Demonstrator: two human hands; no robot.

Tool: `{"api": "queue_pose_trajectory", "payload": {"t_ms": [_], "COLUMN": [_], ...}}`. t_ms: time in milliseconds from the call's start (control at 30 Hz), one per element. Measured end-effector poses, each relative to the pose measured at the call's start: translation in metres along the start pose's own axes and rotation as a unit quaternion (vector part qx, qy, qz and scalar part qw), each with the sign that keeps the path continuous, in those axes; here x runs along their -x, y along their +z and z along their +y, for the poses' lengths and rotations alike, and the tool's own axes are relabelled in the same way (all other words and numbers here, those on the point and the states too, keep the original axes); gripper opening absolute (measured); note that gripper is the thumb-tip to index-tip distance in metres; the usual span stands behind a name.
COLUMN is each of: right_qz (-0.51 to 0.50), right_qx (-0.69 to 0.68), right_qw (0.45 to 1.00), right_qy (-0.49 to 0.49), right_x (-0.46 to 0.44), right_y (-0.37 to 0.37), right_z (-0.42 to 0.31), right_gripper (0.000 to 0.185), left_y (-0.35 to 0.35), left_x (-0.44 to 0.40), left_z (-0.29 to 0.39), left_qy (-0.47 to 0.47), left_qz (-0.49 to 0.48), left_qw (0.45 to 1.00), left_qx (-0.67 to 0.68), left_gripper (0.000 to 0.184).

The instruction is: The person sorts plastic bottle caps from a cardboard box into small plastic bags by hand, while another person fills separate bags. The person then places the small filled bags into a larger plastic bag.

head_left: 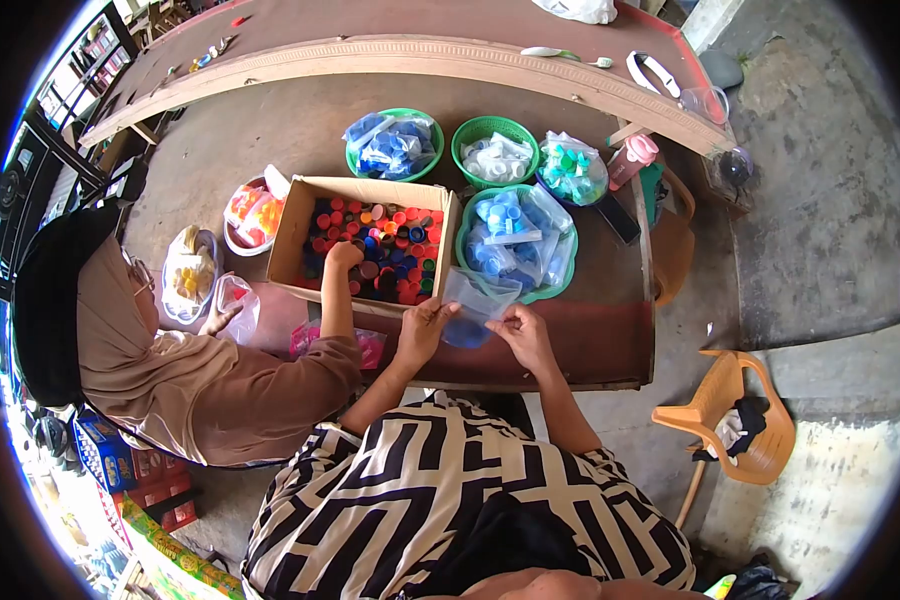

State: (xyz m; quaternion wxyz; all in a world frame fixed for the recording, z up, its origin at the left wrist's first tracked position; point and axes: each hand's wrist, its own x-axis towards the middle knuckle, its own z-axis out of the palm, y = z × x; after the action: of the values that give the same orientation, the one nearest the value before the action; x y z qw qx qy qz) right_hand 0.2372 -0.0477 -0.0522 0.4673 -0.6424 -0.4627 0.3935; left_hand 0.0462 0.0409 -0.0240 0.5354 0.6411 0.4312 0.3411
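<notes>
Between my two hands is a clear plastic bag (482,296) with something blue in its lower part. My left hand (426,328) pinches its left side, by the near corner of the cardboard box (292,230). On the other side, my right hand (526,338) grips the bag with closed fingers. Just beyond stands a light green basket (574,268) holding bagged blue caps (505,222). The box contains many loose bottle caps (398,240), mostly red and dark blue, and a co-worker's hand (344,256) reaches into it.
The co-worker (210,400) sits at my left, holding another plastic bag (236,310). Green baskets (436,150) of bagged caps line the table's far side. A pink bottle (632,160) and a phone (620,218) lie right. An orange plastic chair (776,440) is on the floor.
</notes>
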Motion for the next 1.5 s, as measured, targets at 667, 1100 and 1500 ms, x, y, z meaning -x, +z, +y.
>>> {"api": "queue_pose_trajectory", "payload": {"t_ms": [667, 1100, 1500], "right_qz": [-0.077, -0.132, -0.152], "right_qx": [0.023, 0.405, 0.293], "right_qw": [0.969, 0.888, 0.941], "right_qy": [0.234, -0.172, -0.077], "right_x": [0.1, 0.107, 0.098], "right_y": [0.021, 0.043, 0.041], "right_z": [0.045, 0.032, 0.038], "right_gripper": [0.034, 0.084, 0.035], "left_y": [0.005, 0.011, 0.009], "left_x": [0.081, 0.075, 0.077], "left_z": [-0.094, -0.101, -0.08], "left_qy": [-0.17, -0.24, 0.138], "left_qz": [-0.201, -0.244, -0.281], "left_qw": [0.962, 0.931, 0.901], "left_qx": [-0.075, -0.128, -0.3], "left_gripper": [0.035, 0.039, 0.046]}}
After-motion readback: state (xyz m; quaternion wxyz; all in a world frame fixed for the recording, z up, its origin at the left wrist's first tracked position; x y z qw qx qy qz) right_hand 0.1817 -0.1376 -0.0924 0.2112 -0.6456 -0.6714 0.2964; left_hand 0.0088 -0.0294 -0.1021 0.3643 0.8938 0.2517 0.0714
